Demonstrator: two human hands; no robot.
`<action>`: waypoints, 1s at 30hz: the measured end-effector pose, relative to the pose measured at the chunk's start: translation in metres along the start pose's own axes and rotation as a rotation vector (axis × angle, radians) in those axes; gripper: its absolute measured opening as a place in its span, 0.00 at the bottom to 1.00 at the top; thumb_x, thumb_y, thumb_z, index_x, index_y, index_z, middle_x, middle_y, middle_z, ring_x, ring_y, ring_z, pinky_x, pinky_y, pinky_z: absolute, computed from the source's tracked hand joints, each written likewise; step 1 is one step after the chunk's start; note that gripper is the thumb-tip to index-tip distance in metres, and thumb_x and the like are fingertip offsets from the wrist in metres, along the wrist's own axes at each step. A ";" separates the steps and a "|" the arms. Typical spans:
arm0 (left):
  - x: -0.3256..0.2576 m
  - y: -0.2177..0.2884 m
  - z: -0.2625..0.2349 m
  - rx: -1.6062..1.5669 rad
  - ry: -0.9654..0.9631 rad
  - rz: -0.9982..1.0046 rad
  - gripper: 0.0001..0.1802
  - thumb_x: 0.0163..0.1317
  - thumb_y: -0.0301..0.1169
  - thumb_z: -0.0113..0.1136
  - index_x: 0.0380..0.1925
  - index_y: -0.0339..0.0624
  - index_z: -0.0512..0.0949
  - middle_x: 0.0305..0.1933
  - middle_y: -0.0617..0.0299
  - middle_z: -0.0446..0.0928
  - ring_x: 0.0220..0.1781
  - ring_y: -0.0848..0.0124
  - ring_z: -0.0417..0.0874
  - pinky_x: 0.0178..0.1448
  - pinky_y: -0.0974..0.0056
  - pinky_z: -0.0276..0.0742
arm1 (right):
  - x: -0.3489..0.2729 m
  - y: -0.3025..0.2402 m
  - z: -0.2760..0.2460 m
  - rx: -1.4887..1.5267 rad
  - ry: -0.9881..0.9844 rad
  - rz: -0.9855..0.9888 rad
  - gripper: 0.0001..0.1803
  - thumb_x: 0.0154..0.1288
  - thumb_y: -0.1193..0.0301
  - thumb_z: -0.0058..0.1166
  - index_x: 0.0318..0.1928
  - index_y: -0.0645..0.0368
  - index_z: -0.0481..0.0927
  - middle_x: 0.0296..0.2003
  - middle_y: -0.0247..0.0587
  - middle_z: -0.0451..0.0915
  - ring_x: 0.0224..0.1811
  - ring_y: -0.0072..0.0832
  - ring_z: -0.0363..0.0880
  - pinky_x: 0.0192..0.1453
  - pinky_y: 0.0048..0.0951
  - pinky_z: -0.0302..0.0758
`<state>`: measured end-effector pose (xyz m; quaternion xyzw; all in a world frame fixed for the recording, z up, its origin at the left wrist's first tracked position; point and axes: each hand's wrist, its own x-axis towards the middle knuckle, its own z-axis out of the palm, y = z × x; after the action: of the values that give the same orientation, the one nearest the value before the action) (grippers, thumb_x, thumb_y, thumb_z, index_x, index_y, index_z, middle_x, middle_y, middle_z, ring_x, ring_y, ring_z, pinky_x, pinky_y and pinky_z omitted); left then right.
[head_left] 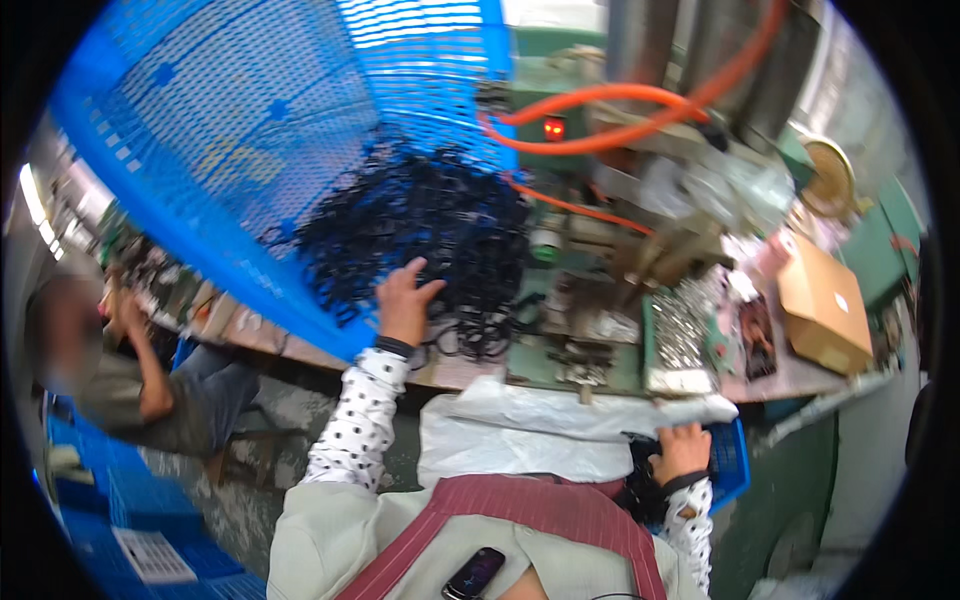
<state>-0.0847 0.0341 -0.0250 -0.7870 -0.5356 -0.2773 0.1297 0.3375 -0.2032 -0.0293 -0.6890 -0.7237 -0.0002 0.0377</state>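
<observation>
A tipped blue plastic basket [235, 125] leans at the back left, and a tangled heap of thin black strap-like pieces [440, 235] spills from it onto the bench. My left hand [403, 305] is over the near edge of that heap, its fingers spread, holding nothing. At the lower right, my right hand [682, 450] is bent with curled fingers beside more black pieces [640, 475] and a small blue basket [738, 460]. Its palm side is hidden, so what it grips cannot be made out. A white sheet [520, 430] hangs between my hands at the bench edge.
A green bench machine [575, 345] with orange hoses [590, 92] stands ahead. Right of it are a tray of small metal parts [682, 335] and a cardboard box [825, 305]. Another person [150, 385] sits at the left near stacked blue crates [140, 500].
</observation>
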 end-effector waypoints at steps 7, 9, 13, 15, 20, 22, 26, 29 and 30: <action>0.012 -0.037 0.030 -0.032 -0.065 0.001 0.07 0.57 0.27 0.60 0.35 0.53 0.82 0.57 0.62 0.78 0.52 0.60 0.79 0.58 0.53 0.62 | 0.051 0.013 -0.038 0.440 0.507 0.134 0.14 0.56 0.71 0.63 0.44 0.56 0.81 0.28 0.43 0.80 0.31 0.40 0.79 0.36 0.37 0.74; 0.017 -0.032 0.021 -0.204 0.028 -0.122 0.05 0.65 0.28 0.55 0.40 0.46 0.78 0.48 0.61 0.81 0.39 0.65 0.81 0.47 0.60 0.70 | 0.077 0.018 -0.029 0.393 0.527 0.150 0.12 0.58 0.70 0.62 0.44 0.56 0.81 0.28 0.43 0.80 0.31 0.40 0.79 0.35 0.38 0.74; 0.024 0.044 -0.027 -0.792 0.171 -0.479 0.13 0.72 0.31 0.46 0.51 0.37 0.69 0.36 0.59 0.83 0.27 0.75 0.78 0.32 0.69 0.73 | 0.115 0.038 0.012 0.091 0.301 0.372 0.19 0.55 0.60 0.64 0.42 0.56 0.76 0.35 0.44 0.79 0.36 0.47 0.80 0.36 0.46 0.76; 0.015 0.093 -0.046 -0.847 0.138 -0.420 0.12 0.71 0.31 0.47 0.49 0.37 0.73 0.37 0.57 0.83 0.29 0.72 0.78 0.35 0.68 0.74 | 0.131 0.048 0.040 0.148 0.411 0.401 0.15 0.58 0.60 0.61 0.36 0.56 0.73 0.34 0.44 0.78 0.34 0.47 0.80 0.33 0.47 0.76; 0.003 0.172 -0.061 -0.608 0.239 0.615 0.25 0.50 0.19 0.57 0.52 0.41 0.77 0.54 0.57 0.80 0.54 0.61 0.80 0.62 0.52 0.69 | 0.147 0.060 0.045 0.579 0.672 0.271 0.07 0.61 0.67 0.61 0.36 0.57 0.83 0.32 0.42 0.81 0.30 0.40 0.80 0.35 0.37 0.75; 0.007 0.195 -0.058 -0.702 0.106 0.777 0.22 0.55 0.23 0.57 0.53 0.39 0.76 0.57 0.53 0.78 0.58 0.59 0.79 0.65 0.52 0.70 | 0.142 0.059 0.047 0.621 0.705 0.239 0.06 0.60 0.69 0.61 0.37 0.54 0.84 0.33 0.40 0.82 0.34 0.39 0.80 0.40 0.36 0.75; 0.012 0.208 -0.041 -0.739 0.043 0.820 0.22 0.57 0.23 0.56 0.54 0.39 0.75 0.62 0.52 0.73 0.58 0.59 0.78 0.64 0.51 0.72 | 0.133 0.052 0.037 0.420 0.774 0.165 0.06 0.59 0.71 0.61 0.37 0.52 0.85 0.33 0.37 0.82 0.38 0.37 0.78 0.45 0.35 0.73; 0.011 0.206 -0.038 -0.734 0.018 0.805 0.23 0.57 0.24 0.56 0.55 0.39 0.74 0.63 0.52 0.73 0.58 0.58 0.78 0.64 0.50 0.72 | 0.133 0.046 0.034 0.354 0.896 0.202 0.06 0.58 0.71 0.62 0.37 0.50 0.85 0.32 0.36 0.82 0.37 0.37 0.77 0.46 0.37 0.71; 0.010 0.206 -0.038 -0.741 0.012 0.798 0.23 0.57 0.24 0.56 0.55 0.39 0.74 0.63 0.52 0.73 0.58 0.58 0.78 0.64 0.50 0.72 | 0.131 0.045 0.034 0.363 0.926 0.256 0.06 0.58 0.70 0.62 0.37 0.50 0.85 0.32 0.36 0.82 0.36 0.37 0.77 0.46 0.37 0.71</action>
<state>0.0958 -0.0579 0.0307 -0.9207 -0.0609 -0.3812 -0.0581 0.3739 -0.0682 -0.0585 -0.6821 -0.5292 -0.1751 0.4733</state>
